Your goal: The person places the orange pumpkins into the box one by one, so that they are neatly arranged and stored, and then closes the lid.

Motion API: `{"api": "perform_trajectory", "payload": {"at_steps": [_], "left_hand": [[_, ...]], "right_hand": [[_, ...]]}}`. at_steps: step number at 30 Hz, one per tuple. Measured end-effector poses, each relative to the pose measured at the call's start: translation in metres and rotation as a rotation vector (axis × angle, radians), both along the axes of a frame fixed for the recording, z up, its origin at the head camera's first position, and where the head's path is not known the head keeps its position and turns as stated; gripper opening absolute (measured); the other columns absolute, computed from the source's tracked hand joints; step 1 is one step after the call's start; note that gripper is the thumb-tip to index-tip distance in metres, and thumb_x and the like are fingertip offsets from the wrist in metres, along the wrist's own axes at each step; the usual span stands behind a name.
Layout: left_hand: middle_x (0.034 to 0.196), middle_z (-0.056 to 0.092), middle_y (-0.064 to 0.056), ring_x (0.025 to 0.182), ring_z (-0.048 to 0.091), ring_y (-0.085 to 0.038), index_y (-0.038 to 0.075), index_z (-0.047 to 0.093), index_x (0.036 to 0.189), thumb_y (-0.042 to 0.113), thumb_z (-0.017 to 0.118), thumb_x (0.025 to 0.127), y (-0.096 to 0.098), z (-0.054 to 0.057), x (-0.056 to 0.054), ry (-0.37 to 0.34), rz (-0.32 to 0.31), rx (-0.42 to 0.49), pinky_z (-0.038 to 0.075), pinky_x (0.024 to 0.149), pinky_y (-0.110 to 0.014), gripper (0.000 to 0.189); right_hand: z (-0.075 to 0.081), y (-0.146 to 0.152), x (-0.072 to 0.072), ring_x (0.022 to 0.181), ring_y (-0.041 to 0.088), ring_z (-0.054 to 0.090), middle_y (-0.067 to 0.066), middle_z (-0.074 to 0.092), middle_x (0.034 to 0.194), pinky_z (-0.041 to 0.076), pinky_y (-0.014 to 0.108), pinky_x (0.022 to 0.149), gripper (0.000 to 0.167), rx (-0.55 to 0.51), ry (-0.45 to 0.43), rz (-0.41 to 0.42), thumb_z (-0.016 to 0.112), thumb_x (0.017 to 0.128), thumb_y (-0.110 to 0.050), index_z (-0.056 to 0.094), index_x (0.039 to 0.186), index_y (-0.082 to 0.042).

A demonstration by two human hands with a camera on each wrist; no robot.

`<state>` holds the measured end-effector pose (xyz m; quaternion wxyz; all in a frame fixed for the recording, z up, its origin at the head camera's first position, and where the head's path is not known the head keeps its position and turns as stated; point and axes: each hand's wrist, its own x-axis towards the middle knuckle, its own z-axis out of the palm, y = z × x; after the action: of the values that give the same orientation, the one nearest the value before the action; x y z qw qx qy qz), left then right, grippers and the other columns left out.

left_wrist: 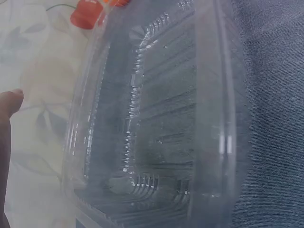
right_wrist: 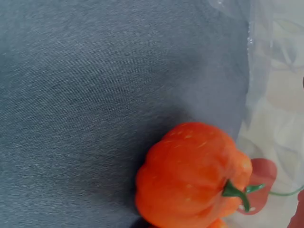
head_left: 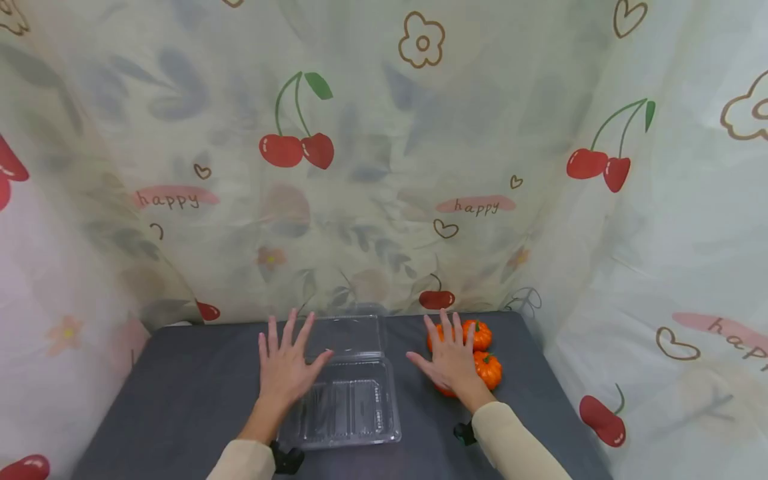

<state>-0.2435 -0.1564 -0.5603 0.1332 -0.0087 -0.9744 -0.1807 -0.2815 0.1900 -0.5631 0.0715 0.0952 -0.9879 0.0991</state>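
Note:
My left hand hovers with fingers spread over the left side of a transparent plastic clamshell container. The container's lid is folded back toward the curtain, and its ridged tray fills most of the left wrist view. Fingers splayed, my right hand is above several small orange pumpkins with green stems, partly hiding them. One pumpkin shows to the right of this hand, and another pumpkin sits farther back. A pumpkin appears close up in the right wrist view. Neither hand holds anything.
A dark grey cloth covers the table. Behind it and along both sides hangs a pale curtain printed with cherries, hearts and flowers. Black wrist camera mounts show below the hands.

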Motion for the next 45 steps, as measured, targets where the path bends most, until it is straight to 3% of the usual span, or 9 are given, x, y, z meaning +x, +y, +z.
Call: {"api": "perform_trajectory", "payload": {"at_steps": [15, 24, 30, 38, 45], "left_hand": [[0.172, 0.018, -0.013, 0.157, 0.002, -0.049, 0.032, 0.022, 0.164, 0.064, 0.060, 0.093, -0.017, -0.012, 0.010, -0.032, 0.042, 0.063, 0.011, 0.123, -0.071, 0.087], [0.167, 0.031, -0.017, 0.154, 0.016, -0.052, 0.025, 0.026, 0.163, 0.056, 0.062, 0.096, -0.029, -0.017, 0.020, -0.015, 0.051, 0.154, 0.023, 0.118, -0.073, 0.082], [0.161, 0.040, -0.019, 0.151, 0.026, -0.051, 0.021, 0.030, 0.162, 0.044, 0.066, 0.098, -0.039, -0.024, 0.028, -0.002, 0.046, 0.259, 0.027, 0.117, -0.071, 0.077], [0.163, 0.039, -0.017, 0.149, 0.035, -0.043, 0.029, 0.028, 0.162, 0.041, 0.059, 0.102, -0.045, -0.035, 0.037, -0.124, 0.067, 0.448, 0.029, 0.120, -0.063, 0.069], [0.157, 0.048, -0.016, 0.144, 0.044, -0.040, 0.020, 0.046, 0.154, 0.039, 0.062, 0.101, -0.045, -0.044, 0.040, -0.148, 0.097, 0.562, 0.034, 0.119, -0.059, 0.058]], "right_hand": [[-0.021, 0.026, 0.010, 0.155, 0.049, 0.013, 0.021, 0.019, 0.169, 0.004, 0.073, 0.122, 0.093, -0.079, 0.000, -0.019, 0.058, 0.090, -0.071, 0.029, 0.162, -0.019], [-0.034, 0.035, 0.016, 0.150, 0.051, 0.023, 0.026, 0.028, 0.163, 0.028, 0.067, 0.120, 0.097, -0.075, 0.051, -0.006, 0.063, 0.089, -0.068, 0.028, 0.161, -0.014], [-0.030, 0.034, 0.020, 0.145, 0.050, 0.032, 0.027, 0.031, 0.160, 0.034, 0.064, 0.117, 0.098, -0.169, 0.005, -0.050, 0.071, 0.089, -0.057, 0.025, 0.161, -0.009], [-0.030, 0.038, 0.025, 0.136, 0.044, 0.042, 0.021, 0.037, 0.156, 0.043, 0.060, 0.112, 0.086, -0.252, -0.046, -0.098, 0.072, 0.092, -0.045, 0.031, 0.157, -0.006], [-0.032, 0.041, 0.027, 0.132, 0.042, 0.046, 0.023, 0.047, 0.149, 0.045, 0.057, 0.110, 0.072, -0.246, -0.048, -0.085, 0.069, 0.096, -0.033, 0.037, 0.153, -0.003]]}}
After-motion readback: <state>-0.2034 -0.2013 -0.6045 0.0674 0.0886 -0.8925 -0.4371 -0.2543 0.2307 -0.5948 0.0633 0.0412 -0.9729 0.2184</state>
